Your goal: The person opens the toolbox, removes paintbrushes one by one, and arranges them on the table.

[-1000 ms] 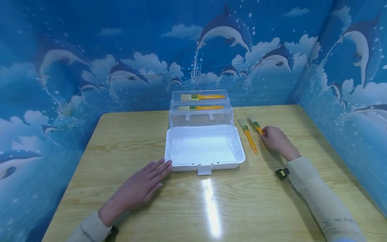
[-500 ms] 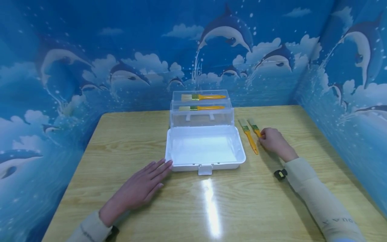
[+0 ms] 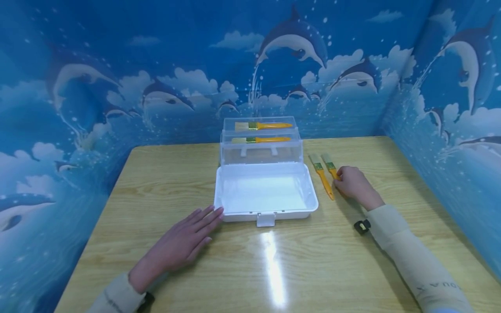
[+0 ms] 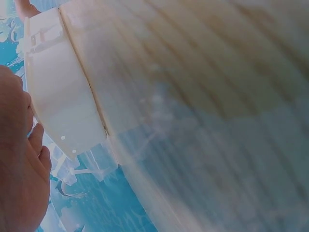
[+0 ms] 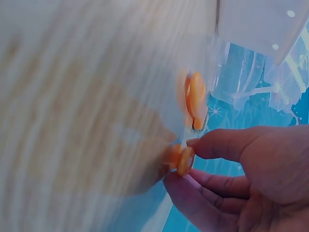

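Note:
Between thumb and fingers, my right hand (image 3: 356,186) pinches the orange handle end of a flat paintbrush (image 3: 330,164), which lies at the right of the table. In the right wrist view the handle tip (image 5: 185,160) shows between thumb and forefinger. Just left of it lies a second paintbrush (image 3: 322,178), roughly parallel, bristles pointing away. A white plastic box (image 3: 266,214) stands mid-table with its clear lid raised. My left hand (image 3: 182,241) has its fingers extended, fingertips right at the box's front left corner.
Two more orange-handled paintbrushes (image 3: 274,125) (image 3: 270,140) lie crosswise in the upright clear lid (image 3: 260,152) behind the box. A blue dolphin-print backdrop (image 3: 195,65) rises along the back and sides of the wooden table (image 3: 164,182).
My right hand has shifted slightly left with the paintbrush, bringing it closer alongside the other one. The left hand and the box have stayed put.

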Demonstrator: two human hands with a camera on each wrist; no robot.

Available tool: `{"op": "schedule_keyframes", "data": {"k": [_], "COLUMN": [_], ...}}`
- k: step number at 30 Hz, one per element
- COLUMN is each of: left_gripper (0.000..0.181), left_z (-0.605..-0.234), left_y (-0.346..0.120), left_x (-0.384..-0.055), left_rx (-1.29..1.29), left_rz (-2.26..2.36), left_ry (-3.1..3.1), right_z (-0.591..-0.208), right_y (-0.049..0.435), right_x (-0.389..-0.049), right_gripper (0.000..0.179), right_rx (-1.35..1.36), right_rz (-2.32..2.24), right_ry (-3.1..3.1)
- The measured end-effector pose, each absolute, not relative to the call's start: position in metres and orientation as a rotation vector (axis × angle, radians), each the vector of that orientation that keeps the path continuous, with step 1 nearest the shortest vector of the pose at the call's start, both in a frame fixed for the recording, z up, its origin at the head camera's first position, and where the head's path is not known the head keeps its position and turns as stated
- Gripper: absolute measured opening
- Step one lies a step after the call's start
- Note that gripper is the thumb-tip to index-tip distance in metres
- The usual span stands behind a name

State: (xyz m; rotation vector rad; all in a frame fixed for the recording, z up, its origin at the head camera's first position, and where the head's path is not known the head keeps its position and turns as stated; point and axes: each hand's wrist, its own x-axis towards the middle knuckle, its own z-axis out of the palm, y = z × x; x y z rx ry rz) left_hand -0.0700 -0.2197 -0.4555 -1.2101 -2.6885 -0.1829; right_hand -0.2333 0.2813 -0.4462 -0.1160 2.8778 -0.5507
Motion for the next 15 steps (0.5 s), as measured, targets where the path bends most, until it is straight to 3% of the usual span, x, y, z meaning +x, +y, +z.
{"op": "schedule_keyframes", "data": {"k": [15], "left_gripper": [0.060], "left_z": [-0.4553], "left_y": [-0.2197], "left_x": [-0.0696], "left_rx": [-1.209], "left_rz": [-0.188], "left_ry": [-2.693], "right_z": [-0.4476], "right_y": [0.2800], "right_x": [-0.2323], "right_gripper": [0.033], "right_rx": [-0.115], "right_rz": [-0.556], "right_ry": [2.872]}}
